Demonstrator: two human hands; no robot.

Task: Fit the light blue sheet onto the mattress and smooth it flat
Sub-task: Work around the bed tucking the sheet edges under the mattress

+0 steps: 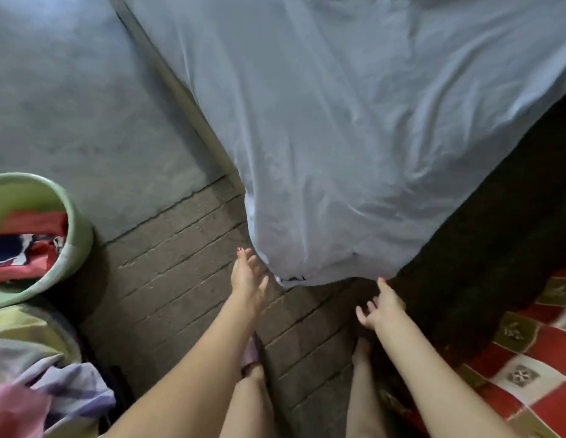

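The light blue sheet covers the mattress and hangs over its near corner, wrinkled, with the hem just above the floor. My left hand reaches toward the left side of that hanging corner, fingers straight and spread, holding nothing. My right hand is stretched out below the hem at the right of the corner, fingers spread, index finger close to the sheet's lower edge. Neither hand grips the fabric. The mattress itself is hidden under the sheet.
A green basket with red and dark clothes stands at the left. A pile of pastel fabric lies below it. A red patterned mat lies at the right beside the dark bed side. My bare legs stand on the brick-patterned floor.
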